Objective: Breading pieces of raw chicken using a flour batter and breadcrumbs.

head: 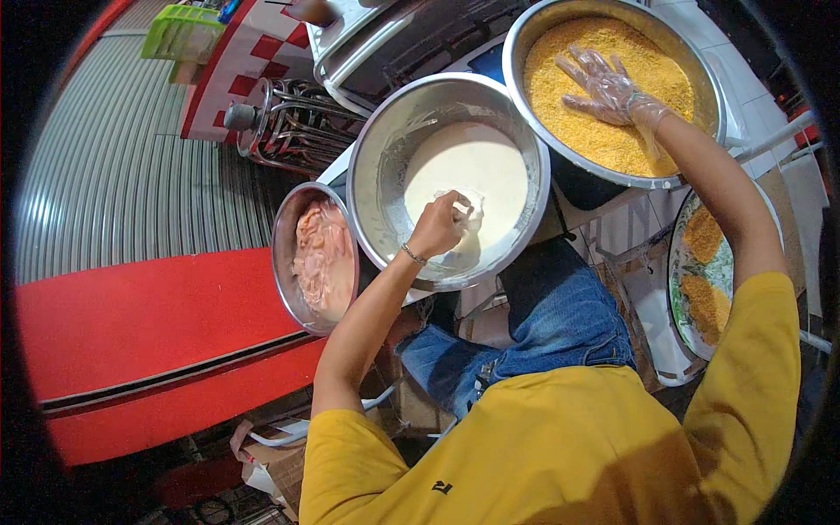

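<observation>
My left hand, bare with a bracelet at the wrist, reaches into a large metal bowl of creamy white batter. Its fingers are curled at the batter's surface, with white wetness about the tips; whether they grip a piece is unclear. My right hand wears a clear plastic glove and lies palm down, fingers spread, on yellow breadcrumbs in another big metal bowl. Left of the batter, a smaller metal bowl holds raw, pinkish meat pieces in some liquid.
On my right, a patterned oval tray carries breaded pieces, partly behind my arm. Stacked metal stools lie beyond the bowls. A red ledge and a corrugated shutter flank the left. A green plastic basket is farther off.
</observation>
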Tool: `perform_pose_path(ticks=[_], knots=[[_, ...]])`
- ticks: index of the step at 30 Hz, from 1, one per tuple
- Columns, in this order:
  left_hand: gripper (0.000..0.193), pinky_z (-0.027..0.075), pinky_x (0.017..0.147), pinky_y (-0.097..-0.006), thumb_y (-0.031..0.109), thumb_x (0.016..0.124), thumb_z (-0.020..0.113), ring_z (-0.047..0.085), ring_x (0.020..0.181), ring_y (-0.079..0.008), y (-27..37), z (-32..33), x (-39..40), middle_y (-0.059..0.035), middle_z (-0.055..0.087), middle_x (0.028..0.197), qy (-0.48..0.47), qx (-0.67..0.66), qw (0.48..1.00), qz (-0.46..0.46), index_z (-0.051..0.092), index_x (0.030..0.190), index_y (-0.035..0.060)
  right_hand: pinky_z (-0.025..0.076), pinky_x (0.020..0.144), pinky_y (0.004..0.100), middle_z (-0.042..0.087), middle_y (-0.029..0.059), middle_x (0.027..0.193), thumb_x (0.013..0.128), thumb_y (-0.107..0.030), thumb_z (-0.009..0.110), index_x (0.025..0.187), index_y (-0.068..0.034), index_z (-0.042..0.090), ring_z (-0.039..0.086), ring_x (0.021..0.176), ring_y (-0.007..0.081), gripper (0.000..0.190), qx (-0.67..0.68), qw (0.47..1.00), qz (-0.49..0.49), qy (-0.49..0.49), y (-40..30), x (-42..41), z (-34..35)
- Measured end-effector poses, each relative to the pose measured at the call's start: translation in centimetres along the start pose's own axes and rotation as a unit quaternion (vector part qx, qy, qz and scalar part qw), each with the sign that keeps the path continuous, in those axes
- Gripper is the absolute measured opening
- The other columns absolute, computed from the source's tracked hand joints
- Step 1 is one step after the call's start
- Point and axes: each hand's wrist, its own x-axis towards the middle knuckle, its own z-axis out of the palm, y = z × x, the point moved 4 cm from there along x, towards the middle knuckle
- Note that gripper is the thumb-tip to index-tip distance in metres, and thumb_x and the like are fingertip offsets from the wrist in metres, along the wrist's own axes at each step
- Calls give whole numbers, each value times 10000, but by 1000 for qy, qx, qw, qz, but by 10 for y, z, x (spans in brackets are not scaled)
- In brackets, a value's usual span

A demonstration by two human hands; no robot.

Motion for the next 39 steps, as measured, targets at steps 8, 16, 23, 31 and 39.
perform_pose_path(ticks=[8, 16, 23, 31, 39], knots=[[458, 549, 747, -394, 38, 697, 728, 692, 859, -369, -12, -2, -5, -224, 693, 916, 5, -117, 993, 17, 532, 1107, -17, 43, 1188, 560, 82, 122, 1612, 926, -690, 319, 1549, -292, 124, 92, 1482, 341, 765, 5, 1000, 2, -7, -3, 1, -2], [236, 543, 700, -456, 95, 707, 674, 650, 745, -442, -20, 5, -3, -248, 652, 760, 30, 192, 981, 19, 619, 903, -22, 40, 1185, 563, 90, 122, 1612, 923, -695, 314, 1551, -285, 125, 95, 1481, 342, 773, -5, 1000, 4, -11, -5, 2, -5], [177, 544, 703, -405, 115, 718, 681, 683, 757, -372, -9, -13, 5, -267, 672, 804, 3, 95, 995, 1, 700, 777, -51, 26, 1186, 557, 74, 110, 1617, 919, -702, 313, 1551, -289, 122, 88, 1485, 328, 779, 3, 1000, 3, -5, 2, 1, 2], [299, 512, 744, -286, -34, 792, 628, 641, 828, -160, -24, -36, 13, -81, 684, 918, -117, -124, 985, -32, 651, 1089, -61, 22, 1187, 554, 74, 107, 1618, 923, -699, 303, 1551, -293, 118, 86, 1486, 324, 770, -6, 1000, 3, -3, 0, 4, 2], [414, 501, 934, -319, -44, 873, 483, 590, 1089, -213, -10, -60, 12, -125, 572, 1241, -63, -427, 891, -138, 557, 1279, -1, 26, 1186, 557, 78, 110, 1616, 925, -698, 295, 1551, -292, 121, 88, 1485, 327, 765, 4, 1000, -1, 1, 1, 3, 4]])
